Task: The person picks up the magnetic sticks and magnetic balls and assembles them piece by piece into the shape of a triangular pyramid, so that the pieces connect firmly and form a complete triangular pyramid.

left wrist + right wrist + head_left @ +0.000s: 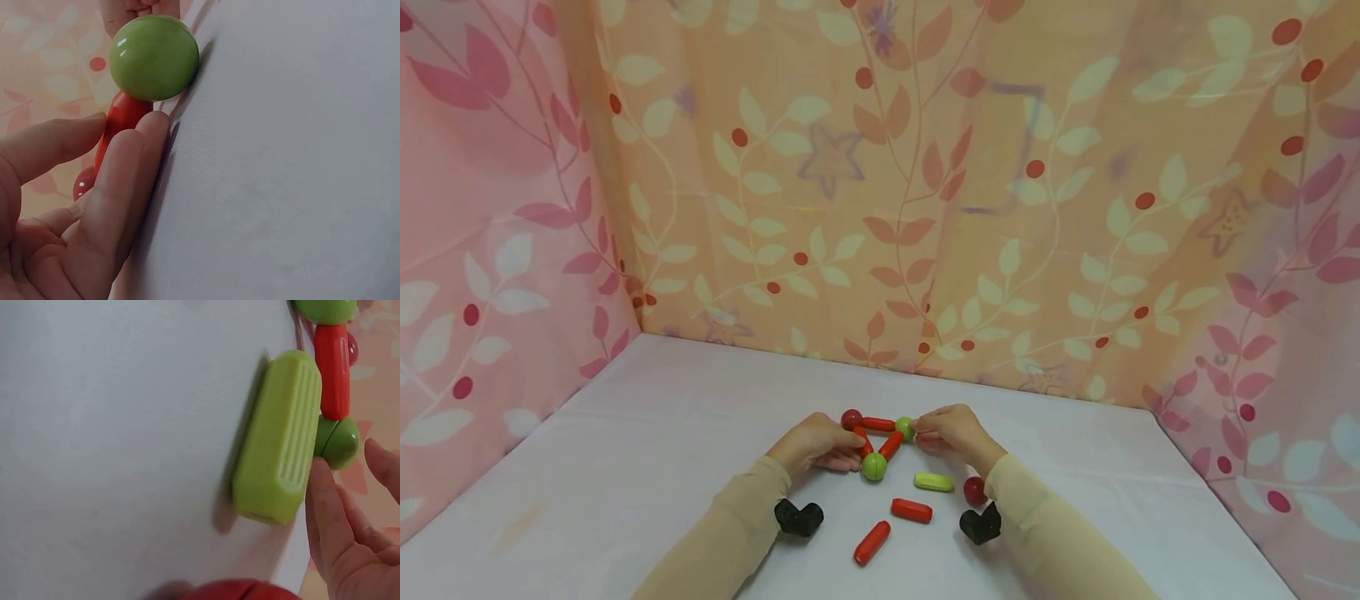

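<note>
Lying between the left hand [820, 442] and the right hand [957, 431], the red-rod triangle [891, 447] is pinched by the former at its left rod [128, 115], angled far-left to near-right; its far-right green ball [904, 429] is touched by the latter, fingers [328, 506] extended, thumb [384, 464] apart. Three loose rods [912, 511] are scattered nearer on the white tabletop [647, 433], inside patterned curtains [850, 208].

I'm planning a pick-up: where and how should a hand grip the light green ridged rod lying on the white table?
I'd pinch the light green ridged rod across its middle from above: it lies flat, its long sides exposed. Avoid its right end in the head view, where a glossy red ball sits close.
</note>
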A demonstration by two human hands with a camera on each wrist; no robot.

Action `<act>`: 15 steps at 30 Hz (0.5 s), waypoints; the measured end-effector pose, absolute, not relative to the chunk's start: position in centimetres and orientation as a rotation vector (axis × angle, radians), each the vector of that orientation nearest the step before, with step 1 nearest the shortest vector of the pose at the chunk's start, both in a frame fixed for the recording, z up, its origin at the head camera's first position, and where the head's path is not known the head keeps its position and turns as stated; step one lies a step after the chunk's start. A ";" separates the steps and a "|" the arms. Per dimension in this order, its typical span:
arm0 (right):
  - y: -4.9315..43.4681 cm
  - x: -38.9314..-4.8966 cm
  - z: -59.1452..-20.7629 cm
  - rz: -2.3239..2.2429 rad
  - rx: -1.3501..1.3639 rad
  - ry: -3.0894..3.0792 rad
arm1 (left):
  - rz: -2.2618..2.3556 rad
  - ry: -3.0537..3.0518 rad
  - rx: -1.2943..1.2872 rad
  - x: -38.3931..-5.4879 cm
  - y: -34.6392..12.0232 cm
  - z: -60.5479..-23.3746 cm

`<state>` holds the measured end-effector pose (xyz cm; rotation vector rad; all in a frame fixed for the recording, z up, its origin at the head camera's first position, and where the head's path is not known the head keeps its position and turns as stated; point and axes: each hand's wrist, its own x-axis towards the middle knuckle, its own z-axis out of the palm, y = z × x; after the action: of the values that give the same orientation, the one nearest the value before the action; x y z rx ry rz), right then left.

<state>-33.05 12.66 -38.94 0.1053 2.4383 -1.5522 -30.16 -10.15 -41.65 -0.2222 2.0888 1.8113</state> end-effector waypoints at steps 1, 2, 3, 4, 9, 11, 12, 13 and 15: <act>12.7 -33.1 -39.0 -1.559 0.098 2.428 | 1.816 2.087 -0.221 -30.2 -10.2 -41.7; 12.7 -33.2 -39.1 -1.566 0.092 2.418 | 1.820 2.086 -0.221 -30.2 -10.2 -41.7; 12.7 -33.2 -39.2 -1.562 0.086 2.415 | 1.824 2.083 -0.220 -30.2 -10.3 -41.6; 12.7 -33.3 -39.3 -1.554 0.083 2.421 | 1.826 2.083 -0.219 -30.2 -10.3 -41.6; 12.5 -33.4 -39.6 -1.526 0.062 2.457 | 1.824 2.090 -0.216 -30.2 -10.4 -41.6; 12.4 -33.4 -39.7 -1.517 0.049 2.464 | 1.823 2.096 -0.208 -30.2 -10.5 -41.5; 12.4 -33.4 -39.7 -1.514 0.044 2.464 | 1.822 2.100 -0.210 -30.1 -10.5 -41.4; 12.4 -33.4 -39.7 -1.511 0.029 2.465 | 1.825 2.104 -0.211 -30.1 -10.6 -41.4; 12.4 -33.5 -39.8 -1.499 0.010 2.464 | 1.834 2.118 -0.224 -30.1 -10.6 -41.4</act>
<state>-33.47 12.43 -39.77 0.0099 2.4645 -1.4988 -30.13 -10.64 -41.38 -0.2244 2.1177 1.8343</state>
